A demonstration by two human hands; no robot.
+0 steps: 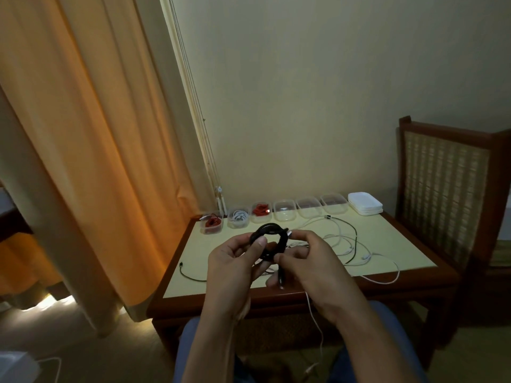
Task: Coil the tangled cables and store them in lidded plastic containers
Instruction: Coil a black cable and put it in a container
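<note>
Both my hands hold a coiled black cable (269,233) above the table's near half. My left hand (235,261) grips the coil's left side between thumb and fingers. My right hand (307,255) pinches the coil's right side, and the cable's plug end hangs down below my fingers. A tangle of white cables (345,244) lies on the table (401,250) to the right. Along the back edge stand clear plastic containers: one with a red cable (211,223), one with a white cable (238,218), one with a red cable (261,210), and three empty ones (284,214).
A stack of white lids (365,207) sits at the back right corner. A dark cable (190,273) lies on the table's left part. One white cable hangs off the front edge toward my knees. A wooden chair (442,175) stands right, an orange curtain (83,134) left.
</note>
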